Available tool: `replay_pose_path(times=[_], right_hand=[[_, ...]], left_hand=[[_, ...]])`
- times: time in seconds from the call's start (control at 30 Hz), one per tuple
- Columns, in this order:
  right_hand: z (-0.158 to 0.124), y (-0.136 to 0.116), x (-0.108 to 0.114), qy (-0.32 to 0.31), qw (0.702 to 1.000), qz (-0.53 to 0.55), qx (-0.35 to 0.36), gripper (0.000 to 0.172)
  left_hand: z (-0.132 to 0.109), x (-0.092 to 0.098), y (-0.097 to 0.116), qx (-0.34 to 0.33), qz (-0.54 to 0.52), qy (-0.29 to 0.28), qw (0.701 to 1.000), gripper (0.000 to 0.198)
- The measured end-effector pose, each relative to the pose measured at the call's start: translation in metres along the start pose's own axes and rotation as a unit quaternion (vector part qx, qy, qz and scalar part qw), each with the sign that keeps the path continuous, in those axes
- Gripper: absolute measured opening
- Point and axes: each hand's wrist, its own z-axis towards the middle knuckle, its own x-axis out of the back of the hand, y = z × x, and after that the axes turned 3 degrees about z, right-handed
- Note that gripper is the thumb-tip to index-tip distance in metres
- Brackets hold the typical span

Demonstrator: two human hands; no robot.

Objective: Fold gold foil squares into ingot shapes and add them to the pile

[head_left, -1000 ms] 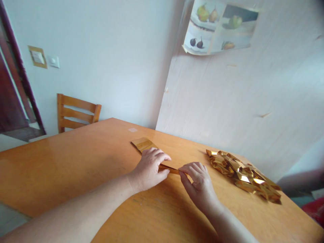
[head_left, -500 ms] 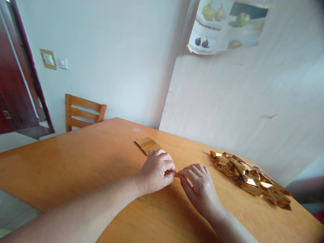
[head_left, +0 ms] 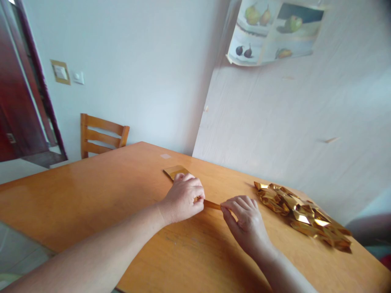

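Note:
My left hand is curled over a folded strip of gold paper lying on the wooden table, its fingers pressed down on the strip. The far end of the same gold paper shows flat beyond my knuckles. My right hand pinches the near end of the strip between thumb and fingertips. Both hands rest on the table top, a few centimetres apart.
A heap of folded shiny gold paper pieces lies on the table to the right, by the wall. A wooden chair stands behind the table's far left edge. A fruit poster hangs above.
My left hand slid back along the strip, away from the right, so a longer piece of gold strip shows between them. The view shifted slightly.

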Motion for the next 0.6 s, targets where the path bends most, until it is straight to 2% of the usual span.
replay_pose_path(times=[0.23,0.37,0.5,0.6], right_hand=[[-0.001,0.005,0.000,0.006,1.000,-0.010,-0.005,0.013],[-0.002,0.015,0.000,0.039,0.999,-0.021,-0.018,0.011],[-0.003,0.020,-0.001,0.066,0.997,-0.036,-0.032,0.010],[-0.004,0.019,-0.003,0.076,0.996,-0.041,-0.030,0.010]], left_hand=[[0.001,0.003,-0.008,0.008,0.032,0.007,0.999,0.009],[0.002,0.005,-0.017,0.049,0.028,0.035,0.998,0.010],[0.003,0.001,-0.016,0.094,-0.051,0.050,0.993,0.012],[0.000,-0.007,-0.009,0.105,-0.133,0.007,0.986,0.012]])
